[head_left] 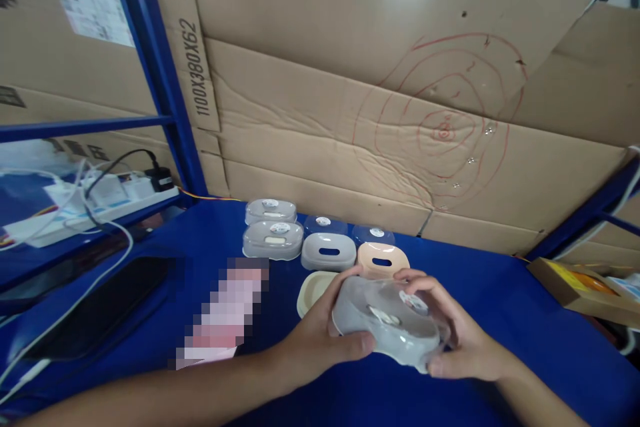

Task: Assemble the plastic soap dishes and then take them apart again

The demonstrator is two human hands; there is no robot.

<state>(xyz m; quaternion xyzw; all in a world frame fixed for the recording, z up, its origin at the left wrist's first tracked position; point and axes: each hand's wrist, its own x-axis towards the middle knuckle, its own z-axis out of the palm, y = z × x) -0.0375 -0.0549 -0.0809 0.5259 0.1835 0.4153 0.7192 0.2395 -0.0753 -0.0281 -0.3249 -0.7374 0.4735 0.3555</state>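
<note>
— Two hands on one box, so how would you handle it? Scanning from the left end of the blue table [505,327]: black pouch [100,307] near the left edge, a pink-and-white thing [220,320] too pixelated to name, then two clear-covered oval boxes [273,240] by the back edge.

— Yep, then a cream oval tray [309,293] and a grey slotted oval shell [329,260] behind it. Next the left hand [333,340], curled round the left end of a clear-covered grey oval box [387,327], thumb on the near side. That box is up in front of the tray, toward the near edge.

— And past it?

— Peach slotted shell [383,255] just behind, then the right hand [463,340], gripping the box's right end, fingertips over the top, thumb low at the near corner. Can't tell if the cover's fully seated.

— So, tips?

— Imo: support both ends evenly, light thumbs, since thin clear plastic probably flexes. Line up the wavy rim all round before pressing, and mind the peach shell, it's really close.
</note>
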